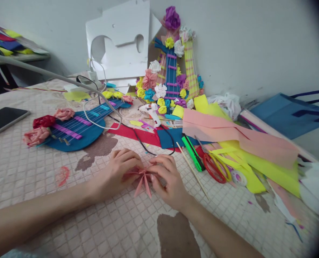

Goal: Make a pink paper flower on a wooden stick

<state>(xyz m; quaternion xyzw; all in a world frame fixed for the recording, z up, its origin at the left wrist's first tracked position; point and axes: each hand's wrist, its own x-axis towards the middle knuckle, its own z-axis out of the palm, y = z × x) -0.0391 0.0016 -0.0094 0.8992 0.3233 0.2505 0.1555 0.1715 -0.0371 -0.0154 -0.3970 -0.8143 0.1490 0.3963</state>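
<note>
Between my hands, low over the checked tabletop, is a pink folded paper bow with two pointed tails hanging toward me. My left hand pinches its left side, fingers curled over it. From the other side, my right hand grips it with thumb and fingertips near the centre knot. My fingers cover much of the folded part. Beyond my left hand lies a blue felt guitar shape with purple strips, strings and paper roses. A thin wooden stick lies to the right of my right hand.
A green cutter, red-and-yellow scissors and a tape roll lie at right beside pink sheets. A white glue gun trails a black cord. Decorated guitars lean on the wall. A phone lies left.
</note>
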